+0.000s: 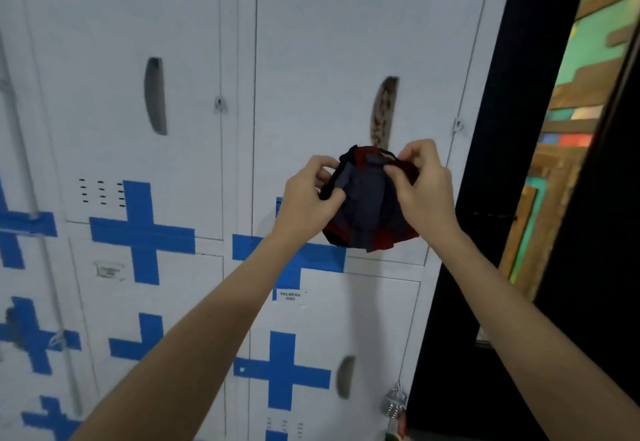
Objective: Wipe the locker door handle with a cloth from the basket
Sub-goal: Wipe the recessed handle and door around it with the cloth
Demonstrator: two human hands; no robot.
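A bunched dark blue and red cloth (369,208) hangs in front of the white locker door (329,59), held between both hands. My left hand (306,194) pinches its left edge. My right hand (420,186) pinches its upper right edge. Just above the cloth is the door's recessed vertical handle (383,111), stained with brown marks; its lower end is hidden behind the cloth. No basket is in view.
A neighbouring locker on the left has a clean recessed handle (155,95). Blue tape crosses (140,232) mark the doors. A lower locker carries a handle (345,376) and a padlock (393,402). A black frame (512,163) borders the lockers on the right.
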